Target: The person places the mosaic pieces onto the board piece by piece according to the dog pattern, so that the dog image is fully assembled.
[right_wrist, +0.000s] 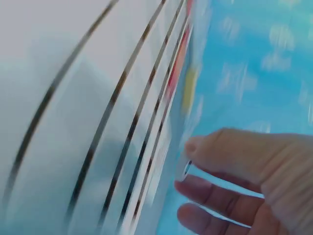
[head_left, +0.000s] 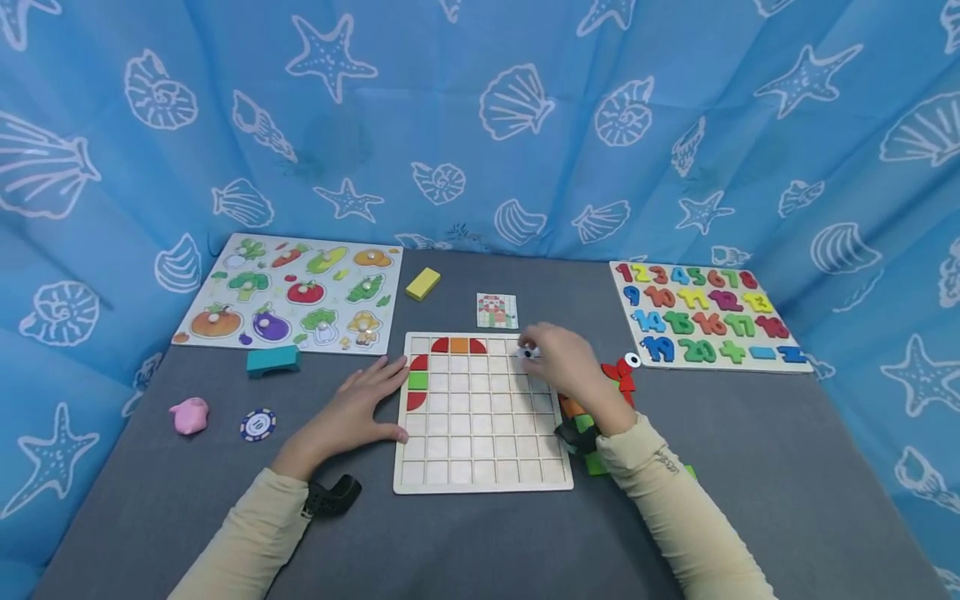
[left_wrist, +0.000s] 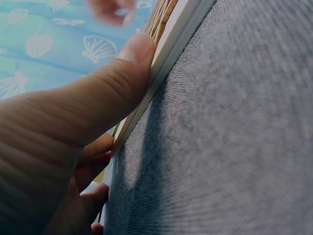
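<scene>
Showing a black dot, a small white tile (head_left: 528, 353) is held at the upper right corner of a pale grid board (head_left: 483, 450), pinched between thumb and finger of the right-hand grip (head_left: 562, 358); whether the board is touched by it cannot be told. The tile is judged light, stiff, smooth and easily dropped; it is best taken by opposite edges. The board's left edge is touched by the left-hand grip (head_left: 367, 404), its fingers spread and closed on nothing. Red, orange and green pieces (head_left: 459, 345) are set in along the top and left sides; loose coloured pieces (head_left: 627, 385) are partly hidden by the right sleeve (head_left: 675, 500). A picture card (head_left: 497, 311) is placed beyond the board. The counter (head_left: 750, 467) is covered in grey, finely woven cloth, likely not slippery. It is flanked by a vegetable puzzle (head_left: 296, 310) and a number puzzle (head_left: 712, 315), and backed by a blue curtain (head_left: 450, 108) printed with white shells and starfish.
</scene>
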The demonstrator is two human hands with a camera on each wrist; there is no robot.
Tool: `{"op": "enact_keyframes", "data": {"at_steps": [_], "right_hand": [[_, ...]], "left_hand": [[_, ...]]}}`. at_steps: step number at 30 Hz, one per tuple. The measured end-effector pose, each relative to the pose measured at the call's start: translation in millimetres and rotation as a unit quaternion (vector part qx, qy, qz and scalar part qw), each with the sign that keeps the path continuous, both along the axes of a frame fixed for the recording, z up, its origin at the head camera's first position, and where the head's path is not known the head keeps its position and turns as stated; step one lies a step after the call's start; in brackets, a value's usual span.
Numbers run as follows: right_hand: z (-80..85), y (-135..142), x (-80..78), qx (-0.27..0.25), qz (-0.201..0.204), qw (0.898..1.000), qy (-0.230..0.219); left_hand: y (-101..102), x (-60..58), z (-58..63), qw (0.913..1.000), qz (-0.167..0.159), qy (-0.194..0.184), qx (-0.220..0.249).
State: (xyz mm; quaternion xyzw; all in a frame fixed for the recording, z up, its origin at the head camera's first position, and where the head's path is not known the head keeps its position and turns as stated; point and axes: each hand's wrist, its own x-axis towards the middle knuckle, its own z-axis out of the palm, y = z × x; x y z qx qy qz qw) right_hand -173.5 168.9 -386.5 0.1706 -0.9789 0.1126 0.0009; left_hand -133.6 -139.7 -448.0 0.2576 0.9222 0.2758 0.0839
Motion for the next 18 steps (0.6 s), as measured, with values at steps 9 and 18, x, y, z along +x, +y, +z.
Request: {"op": "enact_keyframes", "data": {"at_steps": [9,18], "right_hand": [[-9.0,-92.1,-14.2,0.056,0.141,0.988,-0.002],[-18.7,-110.3,-21.9,0.077,0.133,0.988,-0.003]], "left_hand": [[0.0,0.4,0.5,1.0,0.002,-0.001,-0.004],[-2.7,0.2,-1.3,1.0,0.002,-0.003,0.002]]}}
